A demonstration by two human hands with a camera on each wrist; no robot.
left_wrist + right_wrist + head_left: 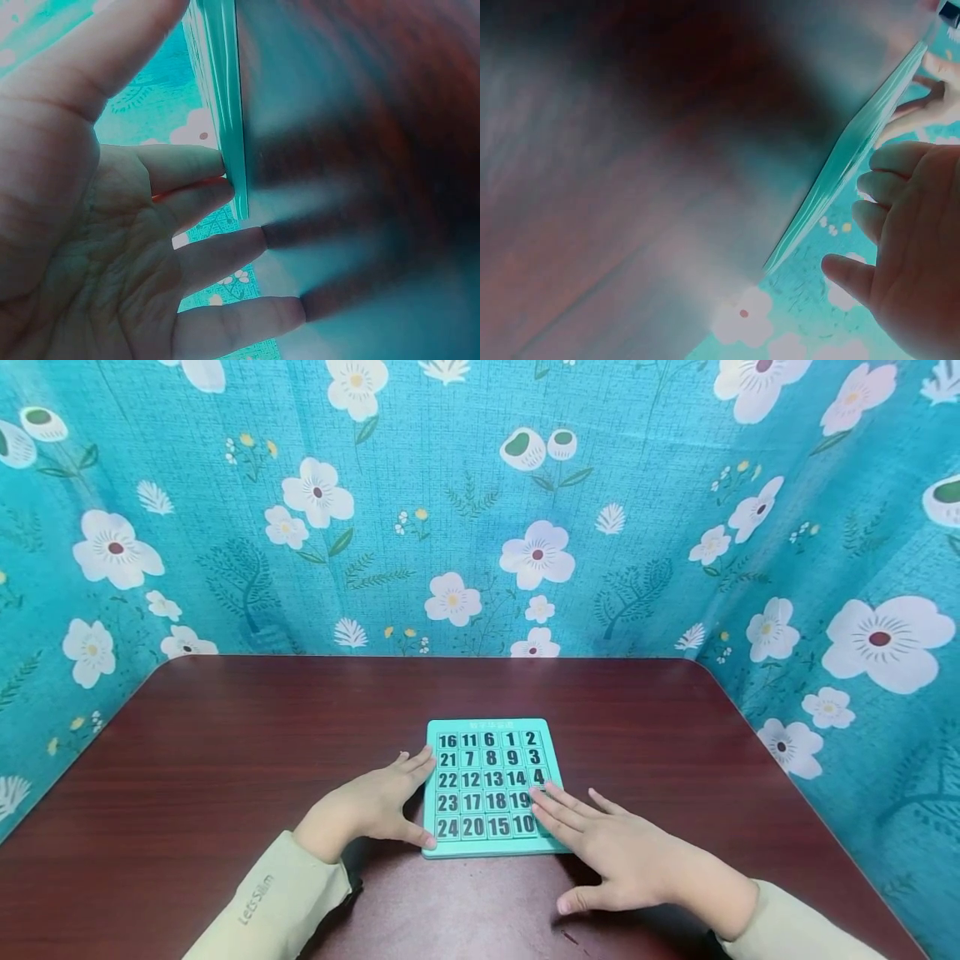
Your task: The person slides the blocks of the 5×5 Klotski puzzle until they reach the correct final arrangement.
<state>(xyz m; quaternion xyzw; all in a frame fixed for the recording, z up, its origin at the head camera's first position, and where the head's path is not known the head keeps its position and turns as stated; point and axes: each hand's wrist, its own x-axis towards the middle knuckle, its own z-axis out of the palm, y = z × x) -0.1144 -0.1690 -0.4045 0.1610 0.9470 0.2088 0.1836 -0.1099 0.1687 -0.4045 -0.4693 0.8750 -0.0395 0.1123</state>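
Note:
A teal number slide puzzle [482, 790] lies flat on the table, its square tiles bearing black numbers. My left hand [371, 806] is at its left side, thumb by the near corner and fingertips along the edge. In the left wrist view, the fingers of that hand [112, 247] look straight, two of them at the rim of the puzzle [229, 97]. Over the lower right of the puzzle, my right hand [626, 852] reaches with extended fingers, the tips beside tiles 4 and 19. These fingers hide part of the right column. Its thumb points away from the puzzle.
The dark red-brown table [262, 735] runs back to a blue flowered curtain [420, 510], which also hangs along both sides. Long light sleeves [273, 902] cover both forearms.

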